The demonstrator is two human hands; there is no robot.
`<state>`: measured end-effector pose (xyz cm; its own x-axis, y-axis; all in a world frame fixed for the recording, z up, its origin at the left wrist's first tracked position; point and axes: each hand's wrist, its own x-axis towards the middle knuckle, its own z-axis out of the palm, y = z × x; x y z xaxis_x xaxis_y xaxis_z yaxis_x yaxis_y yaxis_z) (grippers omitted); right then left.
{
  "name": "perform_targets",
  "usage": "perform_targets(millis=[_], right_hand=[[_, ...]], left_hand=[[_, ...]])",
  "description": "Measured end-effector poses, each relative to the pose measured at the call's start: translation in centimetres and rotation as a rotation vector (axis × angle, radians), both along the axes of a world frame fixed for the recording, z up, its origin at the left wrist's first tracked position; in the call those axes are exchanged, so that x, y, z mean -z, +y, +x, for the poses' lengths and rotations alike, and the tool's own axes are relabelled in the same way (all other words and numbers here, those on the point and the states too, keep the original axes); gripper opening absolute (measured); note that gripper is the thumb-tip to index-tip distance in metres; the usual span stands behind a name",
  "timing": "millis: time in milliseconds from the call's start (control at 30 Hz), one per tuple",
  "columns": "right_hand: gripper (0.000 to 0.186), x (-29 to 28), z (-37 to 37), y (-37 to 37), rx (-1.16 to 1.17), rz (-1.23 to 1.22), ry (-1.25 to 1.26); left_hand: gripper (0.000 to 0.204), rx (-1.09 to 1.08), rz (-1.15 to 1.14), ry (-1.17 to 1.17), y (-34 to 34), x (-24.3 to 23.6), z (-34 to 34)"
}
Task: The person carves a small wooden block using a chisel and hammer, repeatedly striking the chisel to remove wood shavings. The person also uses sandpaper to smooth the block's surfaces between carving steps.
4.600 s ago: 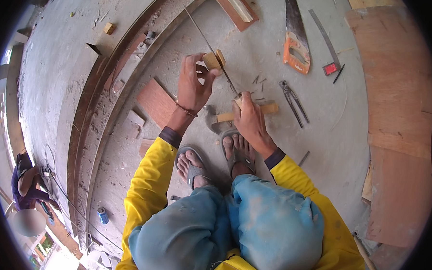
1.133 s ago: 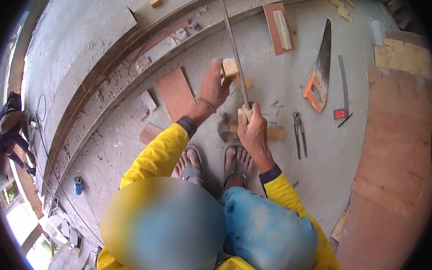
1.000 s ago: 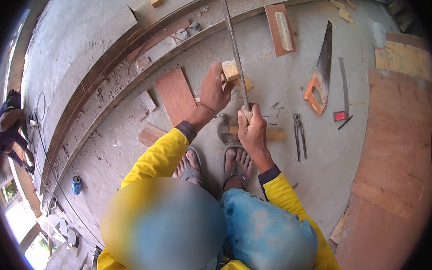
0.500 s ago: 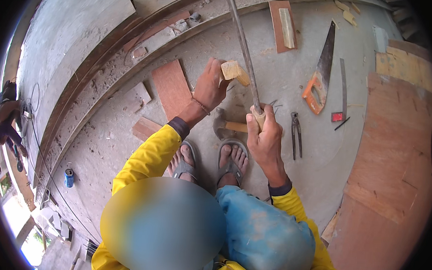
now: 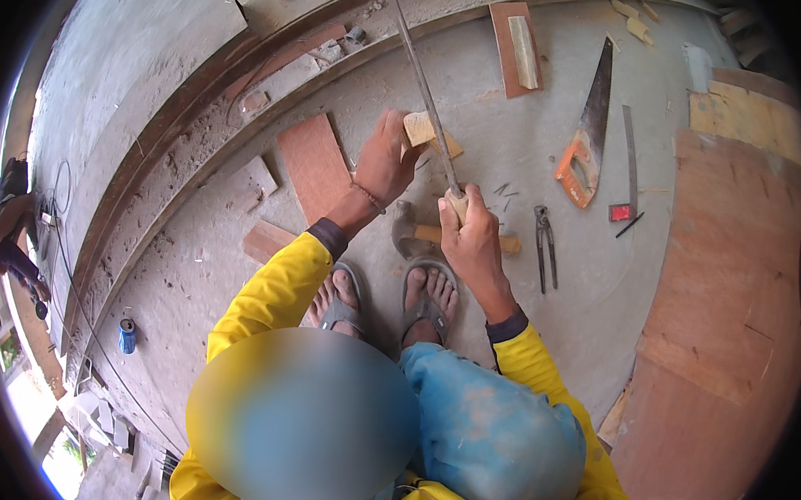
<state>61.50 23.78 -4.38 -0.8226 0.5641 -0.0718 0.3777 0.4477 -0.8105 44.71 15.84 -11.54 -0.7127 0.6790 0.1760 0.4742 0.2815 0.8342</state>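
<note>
My left hand is closed on a small pale wooden block, held up above the concrete floor. A long thin metal rod, probably a file, crosses the block's right side. My right hand grips the rod's wooden handle, lower and to the right. Beneath and between my hands a claw hammer lies near my sandalled feet. To the right lie pincers, several nails, an orange-handled handsaw and a steel rule with a red end.
Plywood sheets cover the right side. Loose boards lie left and ahead. A curved steel channel runs along the left and top. A blue can and cables lie at left; another person works at the far left edge.
Over the last half second my right hand and the rod have shifted slightly left and up. Compared with several seconds ago, the rod points more upright and the view has shifted.
</note>
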Motion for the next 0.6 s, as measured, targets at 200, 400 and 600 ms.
perform_targets(millis=[200,400,600], right_hand=[[0.029,0.2,-0.6,-0.2,-0.021,-0.024,0.026],[0.030,-0.6,-0.6,-0.2,-0.014,-0.058,0.070],[0.029,-0.1,-0.4,0.4,-0.046,-0.245,-0.020]], left_hand=[[0.040,-0.027,0.106,0.005,-0.6,1.0,0.3],[0.038,-0.006,0.118,0.066,0.4,-0.9,0.2],[0.038,-0.022,0.125,-0.010,-0.7,0.8,0.2]])
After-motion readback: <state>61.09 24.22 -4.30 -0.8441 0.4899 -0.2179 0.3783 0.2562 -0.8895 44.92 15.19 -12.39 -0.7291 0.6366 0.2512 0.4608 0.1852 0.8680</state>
